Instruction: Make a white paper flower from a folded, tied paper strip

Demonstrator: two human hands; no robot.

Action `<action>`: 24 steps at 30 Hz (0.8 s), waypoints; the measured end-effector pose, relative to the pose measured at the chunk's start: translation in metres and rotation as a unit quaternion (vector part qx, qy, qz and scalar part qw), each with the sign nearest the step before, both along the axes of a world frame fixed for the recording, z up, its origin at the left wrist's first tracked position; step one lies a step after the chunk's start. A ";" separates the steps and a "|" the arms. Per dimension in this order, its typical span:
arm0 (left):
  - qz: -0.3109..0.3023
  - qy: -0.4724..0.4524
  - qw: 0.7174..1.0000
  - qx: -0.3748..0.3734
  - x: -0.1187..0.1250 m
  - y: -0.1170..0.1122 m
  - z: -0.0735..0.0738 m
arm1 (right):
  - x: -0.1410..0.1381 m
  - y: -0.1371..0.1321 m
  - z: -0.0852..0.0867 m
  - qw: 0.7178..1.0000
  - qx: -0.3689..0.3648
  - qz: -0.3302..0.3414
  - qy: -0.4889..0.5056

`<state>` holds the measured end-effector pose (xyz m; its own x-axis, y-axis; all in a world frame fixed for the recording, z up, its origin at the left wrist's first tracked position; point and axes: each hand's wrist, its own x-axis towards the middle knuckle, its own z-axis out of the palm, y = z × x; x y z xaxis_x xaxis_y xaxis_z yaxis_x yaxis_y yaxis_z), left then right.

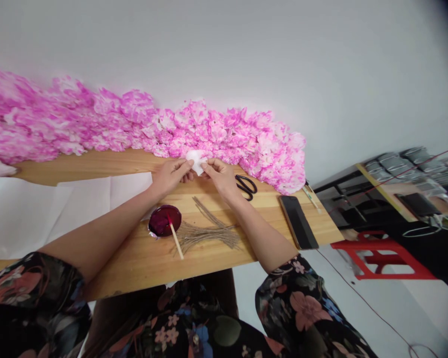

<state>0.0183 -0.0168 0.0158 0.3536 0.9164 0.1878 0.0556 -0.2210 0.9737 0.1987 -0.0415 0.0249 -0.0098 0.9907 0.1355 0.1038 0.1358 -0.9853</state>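
Note:
Between my hands, above the table, is a small crumpled piece of white paper [196,159]. My left hand [172,174] pinches its left side, and my right hand [220,175] pinches its right side. Black-handled scissors [247,187] lie just right of my right hand, their blades hidden. Below my hands, a small dish of dark red-purple liquid [160,221] has a light wooden stick [176,241] leaning on it, its tip stained red. A bundle of thin brown twig-like stems [209,233] lies beside the dish.
A long pile of pink-and-white paper flowers [209,127] lines the table's back against the wall. White paper sheets [26,214] cover the left side. A phone [297,222] lies at the right end of the wooden table [134,278]. Beyond that edge stands a red plastic stool [384,258].

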 end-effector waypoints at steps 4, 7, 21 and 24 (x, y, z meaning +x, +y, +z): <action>0.006 0.030 1.000 0.002 0.003 0.001 -0.004 | 0.001 -0.001 0.001 1.000 0.019 0.004 -0.023; 0.004 0.017 1.000 -0.016 0.003 0.003 -0.004 | 0.004 0.002 0.000 0.999 0.021 -0.006 -0.036; 0.014 -0.082 0.995 -0.052 0.000 0.005 -0.003 | 0.006 0.002 0.004 1.000 -0.011 -0.004 0.001; 0.010 -0.072 0.996 -0.046 0.000 0.004 -0.001 | 0.004 -0.003 0.007 0.994 0.043 -0.002 -0.098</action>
